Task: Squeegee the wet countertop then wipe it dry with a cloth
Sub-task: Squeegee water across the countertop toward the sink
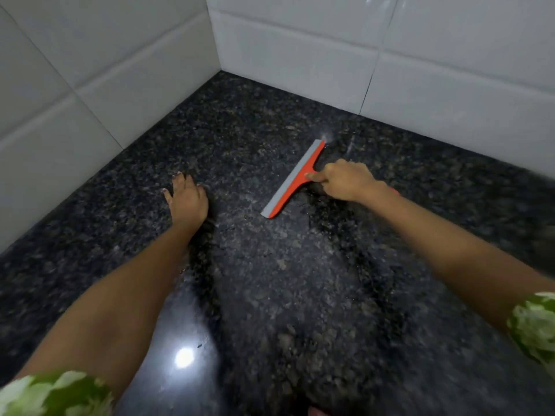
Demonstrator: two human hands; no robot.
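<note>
— Well, what does the head view show at this moment?

— One person leans over a dark speckled countertop (pixel 270 280) in a corner of white wall tiles (pixel 300 49). The right hand (pixel 345 180) is closed around the handle of a red squeegee (pixel 295 180), with the forefinger stretched along the neck. The grey blade (pixel 289 181) lies on the stone, slanted, in the far part of the counter, near the back wall but not touching it. The left hand (pixel 187 198) rests flat on the stone with the fingers loosely apart, and it holds nothing.

— What could go wrong from here?

— I think the blade can lose contact at one end if the wrist tilts, and then a wet strip remains behind. Also the left hand stands in the way on that side; if the stroke goes there, water is pushed against it. The stone looks shiny, so the supporting palm may slide.

— And the cloth?

— I see no cloth in this view, so I judge that the drying step is not yet begun.

— Please count the things.

— One squeegee, two hands, two green patterned sleeves (pixel 54 394), one countertop, two tiled walls, and one bright reflection of a lamp (pixel 183 357) on the stone
</note>
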